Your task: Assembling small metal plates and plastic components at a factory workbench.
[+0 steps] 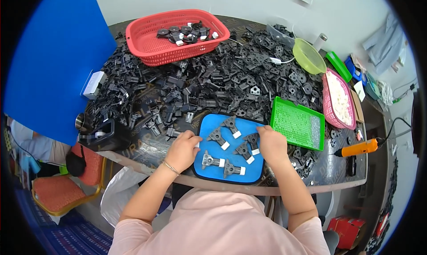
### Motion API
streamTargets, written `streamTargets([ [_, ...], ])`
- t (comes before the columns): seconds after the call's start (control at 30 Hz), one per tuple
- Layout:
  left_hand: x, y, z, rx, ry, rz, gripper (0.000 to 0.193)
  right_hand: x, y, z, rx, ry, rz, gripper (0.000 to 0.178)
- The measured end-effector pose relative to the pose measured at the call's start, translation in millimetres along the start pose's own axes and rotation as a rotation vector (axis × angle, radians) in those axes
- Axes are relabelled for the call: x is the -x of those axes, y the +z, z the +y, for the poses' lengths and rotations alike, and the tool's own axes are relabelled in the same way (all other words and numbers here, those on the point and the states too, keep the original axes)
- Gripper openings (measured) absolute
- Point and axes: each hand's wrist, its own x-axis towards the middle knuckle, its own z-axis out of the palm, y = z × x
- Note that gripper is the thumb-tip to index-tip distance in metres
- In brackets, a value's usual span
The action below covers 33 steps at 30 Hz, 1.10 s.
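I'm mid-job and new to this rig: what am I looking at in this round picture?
There's no robot: these are a person's bare hands, seen from a fisheye camera on their head, which bends straight edges. Picture left is the person's left. The left hand is at the left edge of a dark-rimmed blue mat; the right hand is at its right edge. Whether they grip it isn't clear. On it lie six black parts with white ends. Loose black parts cover much of the table, around a red basket. At right are a green tray and an orange corded tool.
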Motion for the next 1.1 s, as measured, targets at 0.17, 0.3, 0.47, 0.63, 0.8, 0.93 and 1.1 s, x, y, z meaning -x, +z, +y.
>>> streamTargets([
  [0.17, 0.3, -5.8, -2.9, 0.027, 0.032, 0.017, 0.026, -24.1, -25.8, -24.6, -0.136, -0.1, 0.124, 0.031],
  [0.3, -0.4, -1.5, -2.6, 0.012, 0.011, -0.056, 0.024, -67.2, -19.0, -56.6, -0.303, -0.338, 0.194, 0.034],
  [0.47, 4.0, -2.0, -5.0, 0.03, -0.008, -0.027, 0.019, -104.5, -1.8, -65.4, -0.313, -0.265, 0.202, 0.046],
  [0.63, 8.0, -4.7, -11.4, 0.033, 0.013, -0.044, 0.016, -114.6, -5.0, -55.9, -0.301, -0.253, 0.161, 0.033],
  [0.8, -9.8, -12.7, 1.8, -0.007, -0.002, -0.016, 0.02, -115.1, 0.6, -36.4, -0.414, -0.206, 0.163, 0.025],
  [0.93, -42.9, -14.7, 14.1, 0.2, -0.013, 0.059, 0.029, -107.6, 1.0, -30.3, -0.551, -0.25, 0.31, 0.02],
  [1.1, -94.0, 0.7, 27.0, 1.003, -0.146, 0.218, 0.046, -86.3, -16.8, -39.6, -0.478, -0.517, 0.586, 0.021],
])
